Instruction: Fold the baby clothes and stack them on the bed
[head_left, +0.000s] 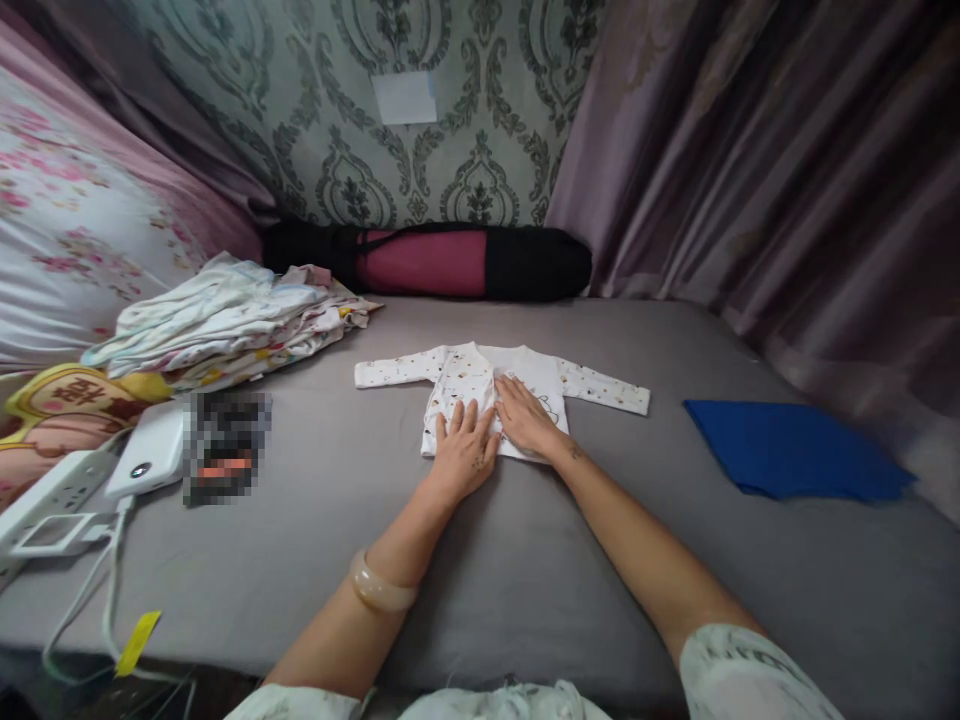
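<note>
A small white baby shirt (454, 382) with a scattered print lies spread out on the grey sheet, its sleeves stretched to both sides. My left hand (466, 452) rests flat on the lower front of the shirt, fingers apart and pointing away from me. Just right of it, my right hand (526, 420) lies flat across the shirt's middle, covering part of a line drawing on the cloth. Neither hand grips anything. A pale bangle (381, 584) sits round my left forearm.
At the left are piled clothes (225, 315), a white power bank (154, 445), a power strip (56, 500) and cables. A folded blue cloth (795, 450) lies to the right. Along the wall stretches a black and maroon bag (424, 262). Curtains (675, 150) hang at the right.
</note>
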